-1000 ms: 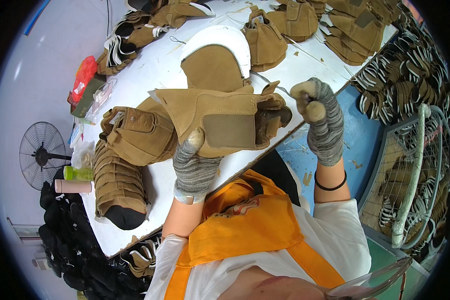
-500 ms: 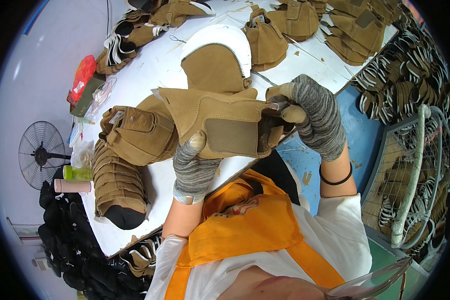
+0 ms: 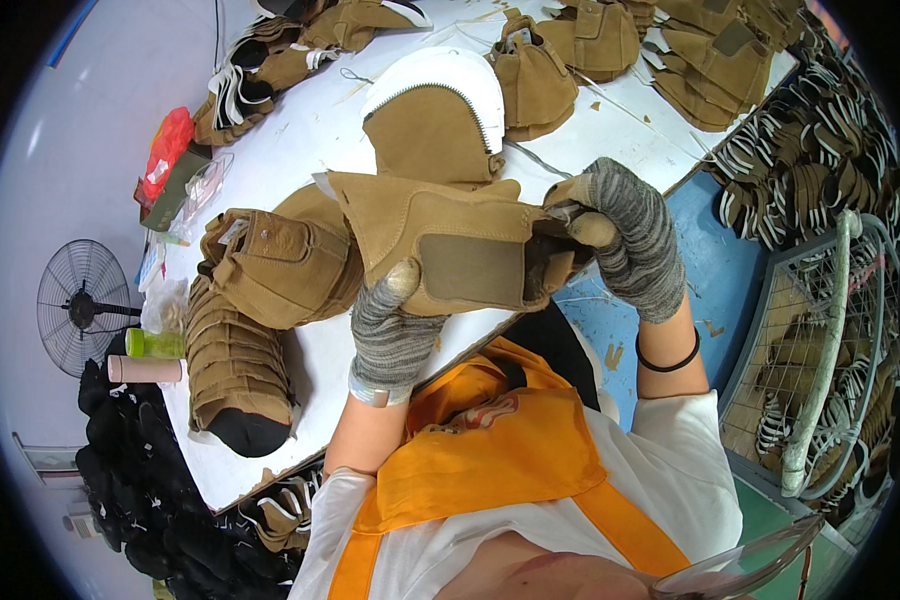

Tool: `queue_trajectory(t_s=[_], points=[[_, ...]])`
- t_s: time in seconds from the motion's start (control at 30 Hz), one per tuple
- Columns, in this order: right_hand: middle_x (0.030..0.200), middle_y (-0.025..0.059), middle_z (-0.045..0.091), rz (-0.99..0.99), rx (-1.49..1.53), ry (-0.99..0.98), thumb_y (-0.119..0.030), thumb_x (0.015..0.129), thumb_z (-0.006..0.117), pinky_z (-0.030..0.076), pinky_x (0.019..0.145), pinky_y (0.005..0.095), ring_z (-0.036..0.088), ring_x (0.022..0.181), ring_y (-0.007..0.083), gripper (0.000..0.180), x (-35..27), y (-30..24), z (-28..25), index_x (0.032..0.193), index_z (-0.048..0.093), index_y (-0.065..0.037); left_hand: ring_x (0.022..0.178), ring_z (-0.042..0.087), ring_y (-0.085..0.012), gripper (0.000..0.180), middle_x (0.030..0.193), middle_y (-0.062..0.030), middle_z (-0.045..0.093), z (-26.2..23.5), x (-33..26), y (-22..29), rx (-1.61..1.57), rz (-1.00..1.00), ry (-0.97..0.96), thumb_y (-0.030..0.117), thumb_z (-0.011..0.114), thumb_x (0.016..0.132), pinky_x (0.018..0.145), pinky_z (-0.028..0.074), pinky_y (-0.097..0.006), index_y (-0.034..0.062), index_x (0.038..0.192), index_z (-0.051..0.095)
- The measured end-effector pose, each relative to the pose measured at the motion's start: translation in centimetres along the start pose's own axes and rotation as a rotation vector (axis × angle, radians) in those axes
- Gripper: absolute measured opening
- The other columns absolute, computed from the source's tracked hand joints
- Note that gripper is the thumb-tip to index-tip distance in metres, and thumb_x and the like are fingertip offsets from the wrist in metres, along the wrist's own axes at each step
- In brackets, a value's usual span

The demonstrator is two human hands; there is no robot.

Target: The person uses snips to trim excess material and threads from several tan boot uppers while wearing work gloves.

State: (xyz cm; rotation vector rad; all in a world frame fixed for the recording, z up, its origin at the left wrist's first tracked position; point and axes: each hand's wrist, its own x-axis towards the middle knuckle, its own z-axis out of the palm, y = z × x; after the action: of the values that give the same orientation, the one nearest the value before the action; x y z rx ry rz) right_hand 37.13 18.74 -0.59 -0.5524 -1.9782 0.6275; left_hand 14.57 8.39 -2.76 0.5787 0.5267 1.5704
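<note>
Tan suede shoe upper (image 3: pixel 450 240) was held above the white table's (image 3: pixel 290 160) near edge, long axis running left-right between both gloved hands. Left hand (image 3: pixel 390 335) pinched its lower edge, thumb on front; right hand (image 3: pixel 625 235) curled closed around the right end.

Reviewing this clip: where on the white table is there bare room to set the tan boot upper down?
Bare patches on the white table: one between the red bag and the white-edged upper, another between that upper and the far pile of uppers. The left end is crowded by stacked uppers; the held tan boot upper covers the near edge.
</note>
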Motion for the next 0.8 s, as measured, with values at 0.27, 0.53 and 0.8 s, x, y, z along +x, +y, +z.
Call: queue_trajectory(t_s=[0.27,0.53,0.8], points=[[0.084,0.0016,0.057,0.296,0.453,0.499,-0.055,0.083,0.061,0.042,0.062,0.0195,0.051,0.068,0.0084,0.056,-1.6,0.1,0.7,0.105,0.059,-0.003,0.121,0.048,-0.0294,0.074,0.131,-0.0143,0.047,0.6,-0.2,0.2,0.045,0.108,0.091,0.017,0.071,0.076,0.104,0.039,-0.044,0.0021,0.137,0.033],[0.074,0.0016,0.06,0.49,0.554,0.186,-0.047,0.078,0.071,0.045,0.056,0.0233,0.056,0.066,0.0097,0.046,-3.3,-1.4,1.5,0.093,0.061,-0.005,0.124,0.044,-0.0296,0.078,0.136,-0.0125,0.043,-1.6,-0.2,-0.4,0.263,0.242,0.045,0.018,0.073,0.077,0.105,0.037,-0.046,0.0056,0.141,0.029],[0.07,0.0009,0.06,0.583,0.641,0.124,-0.036,0.087,0.065,0.045,0.06,0.0227,0.056,0.065,0.0089,0.032,-2.0,-3.3,2.0,0.089,0.063,-0.004,0.125,0.042,-0.0296,0.075,0.136,-0.0114,0.043,-1.1,-0.3,-0.2,0.251,0.276,0.038,0.019,0.073,0.078,0.106,0.034,-0.047,0.0068,0.14,0.032]])
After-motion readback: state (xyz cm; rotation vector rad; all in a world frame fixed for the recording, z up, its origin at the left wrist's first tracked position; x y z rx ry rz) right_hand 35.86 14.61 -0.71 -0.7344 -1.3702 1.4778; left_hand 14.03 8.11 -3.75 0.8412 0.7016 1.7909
